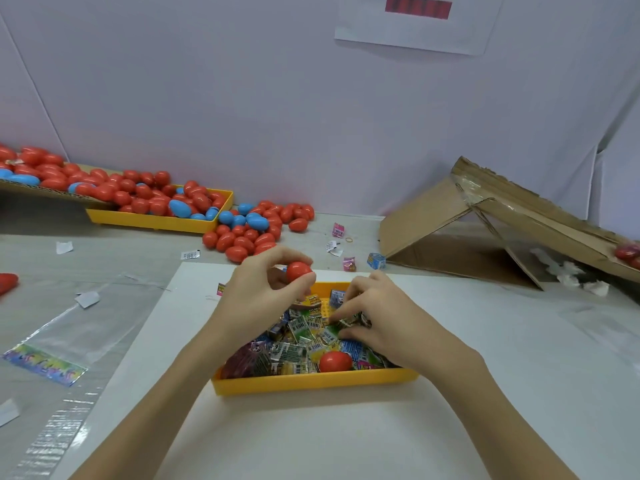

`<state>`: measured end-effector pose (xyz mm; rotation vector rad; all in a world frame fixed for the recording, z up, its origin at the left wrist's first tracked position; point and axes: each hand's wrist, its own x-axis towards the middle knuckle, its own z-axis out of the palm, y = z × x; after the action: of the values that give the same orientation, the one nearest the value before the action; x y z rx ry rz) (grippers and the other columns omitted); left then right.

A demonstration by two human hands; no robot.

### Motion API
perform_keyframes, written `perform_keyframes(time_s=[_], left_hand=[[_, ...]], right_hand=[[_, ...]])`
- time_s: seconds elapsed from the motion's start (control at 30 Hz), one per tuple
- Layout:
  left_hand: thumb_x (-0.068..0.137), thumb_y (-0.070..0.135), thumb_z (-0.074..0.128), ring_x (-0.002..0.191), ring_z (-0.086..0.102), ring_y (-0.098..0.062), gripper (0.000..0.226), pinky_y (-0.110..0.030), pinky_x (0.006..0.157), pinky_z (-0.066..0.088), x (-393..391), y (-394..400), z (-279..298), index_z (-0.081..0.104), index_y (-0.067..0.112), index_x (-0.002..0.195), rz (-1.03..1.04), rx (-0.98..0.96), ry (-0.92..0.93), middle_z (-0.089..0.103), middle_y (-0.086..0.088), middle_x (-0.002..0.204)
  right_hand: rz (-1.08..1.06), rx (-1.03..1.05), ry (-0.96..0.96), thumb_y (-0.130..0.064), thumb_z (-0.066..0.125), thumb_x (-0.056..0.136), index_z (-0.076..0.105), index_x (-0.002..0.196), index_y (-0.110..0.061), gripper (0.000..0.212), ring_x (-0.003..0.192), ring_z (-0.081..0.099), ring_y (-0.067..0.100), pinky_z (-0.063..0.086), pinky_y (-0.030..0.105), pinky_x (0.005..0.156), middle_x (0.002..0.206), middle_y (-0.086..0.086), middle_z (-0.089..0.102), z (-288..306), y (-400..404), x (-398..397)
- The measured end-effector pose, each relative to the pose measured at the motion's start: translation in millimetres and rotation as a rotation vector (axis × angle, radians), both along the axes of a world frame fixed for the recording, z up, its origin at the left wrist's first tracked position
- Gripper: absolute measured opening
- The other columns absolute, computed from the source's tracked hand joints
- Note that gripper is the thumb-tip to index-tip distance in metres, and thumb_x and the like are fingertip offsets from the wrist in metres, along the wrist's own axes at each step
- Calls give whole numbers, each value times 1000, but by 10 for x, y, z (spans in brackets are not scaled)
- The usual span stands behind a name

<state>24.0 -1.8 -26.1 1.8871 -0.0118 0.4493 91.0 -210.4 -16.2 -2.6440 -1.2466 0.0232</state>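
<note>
A yellow tray (311, 381) stands on a white sheet in front of me, filled with several small printed packets (298, 337). One red plastic egg (335, 362) lies in it near the front wall. My left hand (263, 292) holds another red egg (298, 271) between thumb and fingertips above the tray's far left corner. My right hand (377, 317) reaches into the tray, its fingers curled down among the packets and pinching one at the fingertips.
A second yellow tray (152, 220) at the back left holds many red and blue eggs, more spilling onto the table (252, 233). A folded cardboard piece (485, 230) stands at the right. Clear plastic bags (69, 341) lie at the left. Loose packets (375, 260) lie behind the tray.
</note>
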Motion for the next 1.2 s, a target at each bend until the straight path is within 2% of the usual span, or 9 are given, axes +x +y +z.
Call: perform_keyframes(time_s=[0.2, 0.4, 0.5, 0.6, 0.7, 0.9, 1.0, 1.1, 1.2], left_hand=[[99, 26, 67, 71, 74, -29, 19, -31, 66, 63, -22, -49, 76, 72, 15, 112, -56, -307, 49, 77, -12, 94], [88, 32, 71, 88, 77, -30, 32, -26, 77, 62, -16, -64, 81, 78, 7, 107, -90, -538, 176, 78, -15, 104], [88, 30, 73, 91, 77, -31, 30, -30, 81, 62, -16, -50, 49, 78, 7, 106, -92, -524, 213, 78, -15, 104], [83, 32, 77, 90, 77, -30, 34, -26, 77, 62, -24, -61, 49, 79, 7, 105, -103, -529, 221, 78, -15, 102], [81, 32, 78, 91, 77, -29, 34, -26, 77, 62, -22, -57, 47, 80, 7, 105, -109, -543, 218, 78, -16, 103], [87, 22, 73, 106, 75, -27, 35, -33, 94, 60, -16, -41, 65, 75, 8, 119, -219, -591, 274, 76, -12, 116], [93, 14, 70, 103, 76, -28, 30, -30, 90, 60, -34, -54, 84, 74, 15, 123, -253, -468, 261, 77, -9, 114], [93, 22, 70, 96, 76, -30, 27, -27, 81, 61, -53, -68, 94, 75, 22, 119, -254, -445, 228, 77, -11, 107], [93, 27, 71, 98, 75, -25, 20, -24, 83, 59, -63, -80, 93, 77, 28, 112, -268, -331, 215, 77, -6, 108]], right_hand=[[18, 50, -7, -38, 72, 94, 79, 109, -33, 17, 108, 40, 14, 43, 34, 93, 112, -8, 60, -48, 30, -5], [23, 81, 12, -40, 72, 94, 74, 110, -29, 19, 100, 38, 7, 34, 22, 80, 105, -14, 62, -92, 42, 30], [26, 78, 70, -44, 74, 91, 71, 105, -30, 20, 97, 38, 7, 37, 24, 79, 98, -14, 61, -90, 30, 48], [25, 92, 123, -43, 76, 91, 65, 93, -34, 15, 98, 38, 7, 40, 26, 84, 98, -12, 59, -71, 28, 35], [36, 130, 133, -40, 76, 91, 56, 87, -36, 21, 96, 39, 6, 39, 24, 84, 98, -14, 57, -64, 22, 14], [-9, 359, 142, -35, 77, 92, 76, 90, -24, 10, 86, 56, -2, 39, 12, 68, 85, -17, 67, 0, -24, 31], [-49, 458, 147, -32, 74, 95, 78, 90, -20, 14, 79, 61, 0, 40, 11, 66, 77, -17, 68, 42, -83, 70], [-90, 541, 141, -31, 71, 97, 76, 85, -23, 16, 75, 63, 3, 42, 10, 65, 72, -14, 68, 65, -133, 108], [-162, 650, 102, -33, 72, 96, 75, 84, -23, 16, 76, 64, 7, 43, 13, 63, 73, -9, 70, 65, -139, 129]])
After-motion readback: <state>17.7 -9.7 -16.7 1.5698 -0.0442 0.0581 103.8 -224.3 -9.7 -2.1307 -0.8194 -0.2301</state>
